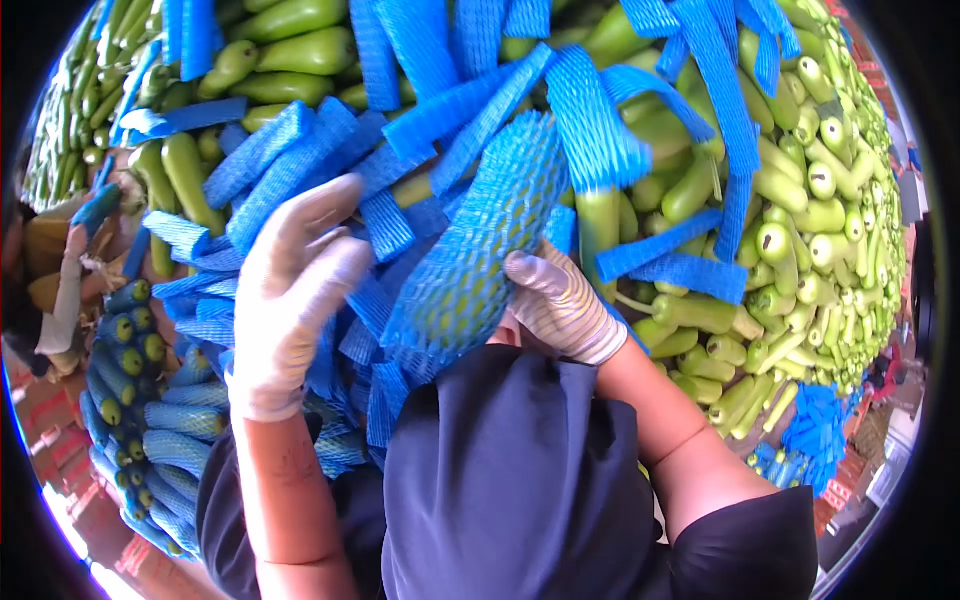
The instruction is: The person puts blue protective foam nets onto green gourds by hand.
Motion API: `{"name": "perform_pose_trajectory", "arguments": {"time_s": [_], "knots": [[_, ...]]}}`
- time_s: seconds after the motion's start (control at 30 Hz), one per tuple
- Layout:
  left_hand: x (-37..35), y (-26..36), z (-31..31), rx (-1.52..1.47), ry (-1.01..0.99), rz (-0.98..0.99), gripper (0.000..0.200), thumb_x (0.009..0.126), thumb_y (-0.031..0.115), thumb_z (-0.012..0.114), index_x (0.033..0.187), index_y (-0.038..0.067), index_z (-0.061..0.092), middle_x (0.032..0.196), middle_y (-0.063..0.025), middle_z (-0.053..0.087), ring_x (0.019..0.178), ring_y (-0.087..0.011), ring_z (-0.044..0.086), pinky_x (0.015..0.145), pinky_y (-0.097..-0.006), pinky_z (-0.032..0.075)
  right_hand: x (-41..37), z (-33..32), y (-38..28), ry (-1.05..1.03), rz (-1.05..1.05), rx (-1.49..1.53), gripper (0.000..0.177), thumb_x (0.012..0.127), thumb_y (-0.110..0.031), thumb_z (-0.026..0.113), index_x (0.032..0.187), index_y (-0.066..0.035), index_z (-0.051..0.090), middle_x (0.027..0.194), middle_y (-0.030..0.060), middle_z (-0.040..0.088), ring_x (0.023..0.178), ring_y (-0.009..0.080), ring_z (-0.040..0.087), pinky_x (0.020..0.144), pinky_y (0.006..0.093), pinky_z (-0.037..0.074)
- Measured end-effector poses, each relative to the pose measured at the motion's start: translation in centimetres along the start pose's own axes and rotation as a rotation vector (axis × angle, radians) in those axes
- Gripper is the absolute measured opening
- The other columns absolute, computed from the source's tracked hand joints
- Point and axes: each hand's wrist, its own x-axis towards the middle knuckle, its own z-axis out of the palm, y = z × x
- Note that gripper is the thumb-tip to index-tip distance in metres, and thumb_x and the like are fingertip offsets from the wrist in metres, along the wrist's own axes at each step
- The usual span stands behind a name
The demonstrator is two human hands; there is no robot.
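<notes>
A bottle gourd in a blue foam net sleeve (470, 250) is held at a slant above the pile, its green skin showing through the mesh. My right hand (565, 305), in a striped glove, grips its right side with the thumb on top; the other fingers are mostly hidden behind it. To the left, my left hand (300, 295), also gloved and slightly blurred, is apart from the gourd with fingers and thumb spread and nothing between them. Flat blue net sleeves (290, 165) lie around and beneath both hands. Another net sleeve (595, 120) partly covers a gourd just beyond my right hand.
Bare green gourds (810, 200) are heaped on the right, with more gourds (300, 55) at the back. Netted gourds (180, 435) are stacked at the lower left. A co-worker's sleeved arm (65, 280) shows at the left edge. Blue sleeves (815, 430) lie at the lower right.
</notes>
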Motion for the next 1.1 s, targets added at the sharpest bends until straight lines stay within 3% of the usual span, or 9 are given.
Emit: {"name": "perform_pose_trajectory", "arguments": {"time_s": [0.13,0.23,0.3,0.43,0.57,0.77,0.97,1.03,1.1], "knots": [[0.5,1.4,0.2,-0.13,-0.326,0.04,0.109,0.07,0.037,0.085,0.151,0.001,0.022,0.145,-0.013,0.041,0.136,-0.0232,0.036,0.114,-0.0354,0.026,1.5,7.2,-1.3,-0.136,-0.115,-0.516,0.065,0.087,-0.032,0.07,0.137,-0.001,0.042,0.129,0.009,0.053,0.122,0.0212,0.049,0.107,0.0369,0.037],[-1.6,3.6,-6.7,0.144,-0.448,-0.135,0.082,0.077,0.04,0.078,0.142,0.006,0.043,0.123,-0.0067,0.058,0.114,-0.0149,0.053,0.094,-0.0316,0.046,3.9,9.3,-2.3,-0.213,0.045,-0.958,0.05,0.094,-0.044,0.061,0.122,-0.003,0.056,0.106,0.0064,0.062,0.097,0.0156,0.059,0.089,0.0323,0.049],[-5.4,5.3,-10.4,0.149,-0.372,-0.311,0.063,0.086,0.036,0.068,0.139,0.007,0.047,0.115,-0.0072,0.062,0.103,-0.0171,0.059,0.086,-0.0331,0.05,4.8,11.0,-1.2,-0.345,0.098,-0.982,0.055,0.093,-0.046,0.061,0.125,-0.002,0.054,0.106,0.0056,0.063,0.095,0.0129,0.06,0.087,0.0297,0.049],[-11.5,1.1,-13.6,-0.654,-0.129,-0.162,0.069,0.094,0.037,0.06,0.147,0.003,0.033,0.135,-0.0142,0.054,0.119,-0.0259,0.056,0.104,-0.0419,0.044,6.8,16.8,6.2,-0.657,0.126,-0.865,0.084,0.089,-0.047,0.066,0.147,0.002,0.03,0.133,0.0131,0.052,0.121,0.0188,0.05,0.104,0.0322,0.039],[-15.7,-0.8,-13.7,-0.689,0.145,0.146,0.068,0.095,0.051,0.054,0.141,0.002,0.041,0.132,-0.0161,0.056,0.121,-0.0278,0.055,0.107,-0.0422,0.041,8.9,22.0,9.1,-0.857,0.009,-1.22,0.1,0.082,-0.046,0.071,0.154,-0.004,0.016,0.146,0.0177,0.037,0.122,0.024,0.05,0.104,0.035,0.038],[-24.0,-9.6,-16.6,-1.031,0.37,0.513,0.082,0.09,0.066,0.048,0.137,-0.001,0.045,0.127,-0.0198,0.058,0.112,-0.0313,0.061,0.099,-0.0432,0.049,9.6,28.6,9.9,-1.03,0.16,-1.528,0.068,0.087,-0.041,0.067,0.14,-0.003,0.047,0.124,0.0095,0.058,0.111,0.0168,0.055,0.098,0.0309,0.042],[-31.7,-23.3,-12.5,-1.079,0.828,0.141,0.065,0.089,0.04,0.063,0.138,0.002,0.043,0.115,-0.0146,0.062,0.101,-0.0282,0.064,0.09,-0.0434,0.053,14.0,23.5,12.7,-1.374,0.08,-2.166,0.029,0.086,-0.027,0.06,0.097,-0.001,0.066,0.091,0.0192,0.067,0.086,0.0351,0.064,0.078,0.0391,0.052],[-32.6,-25.7,-9.9,-1.086,0.998,-0.014,0.066,0.083,0.028,0.073,0.135,0.001,0.043,0.118,-0.0136,0.061,0.104,-0.026,0.062,0.094,-0.0407,0.051,13.8,20.4,14.7,-1.267,0.459,-2.903,0.027,0.077,-0.028,0.06,0.083,-0.005,0.074,0.086,0.0188,0.07,0.084,0.036,0.068,0.075,0.0425,0.053],[-31.9,-26.0,-8.1,-1.058,1.083,-0.03,0.059,0.082,0.021,0.074,0.132,0.004,0.046,0.113,-0.01,0.063,0.098,-0.0246,0.064,0.089,-0.0393,0.053,12.7,16.1,15.6,-0.917,0.868,-2.712,0.034,0.08,-0.032,0.064,0.101,-0.007,0.073,0.094,0.0175,0.072,0.087,0.0304,0.07,0.079,0.0385,0.054]]}}
